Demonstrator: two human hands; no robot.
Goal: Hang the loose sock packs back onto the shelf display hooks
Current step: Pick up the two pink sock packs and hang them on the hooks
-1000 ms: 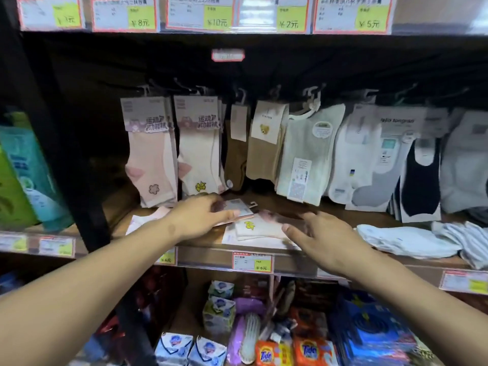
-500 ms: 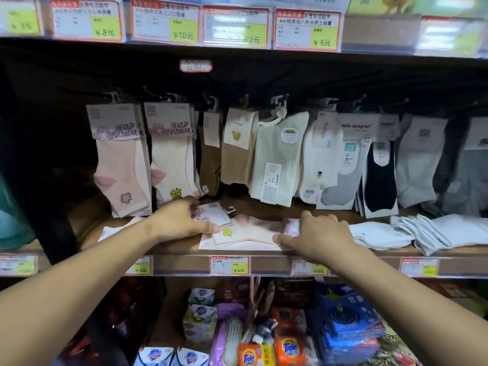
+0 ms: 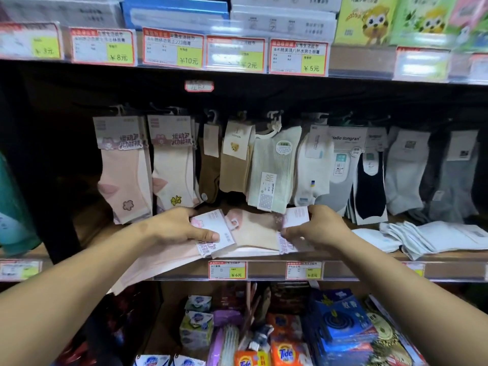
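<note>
Several loose sock packs lie flat on the wooden shelf (image 3: 369, 262). My left hand (image 3: 182, 228) grips a pink sock pack (image 3: 214, 233) by its card header, and its sock end hangs over the shelf's front edge. My right hand (image 3: 314, 228) pinches the card header of a cream sock pack (image 3: 256, 231) lying beside it. Above them, display hooks (image 3: 169, 112) carry hanging packs: a pink pair (image 3: 124, 180), a cream pair with a yellow flower (image 3: 174, 178), brown, beige, pale green and white ones.
Loose white socks (image 3: 433, 236) are piled on the shelf to the right. Grey and navy socks (image 3: 369, 186) hang at the right. Price tags (image 3: 228, 270) line the shelf edge. Detergent boxes (image 3: 285, 355) and soap fill the shelf below. A dark upright post (image 3: 52, 180) stands left.
Both hands have closed on the card headers of the loose packs and lifted them slightly. The left pack has slid forward over the shelf edge. The view has tilted downward.
</note>
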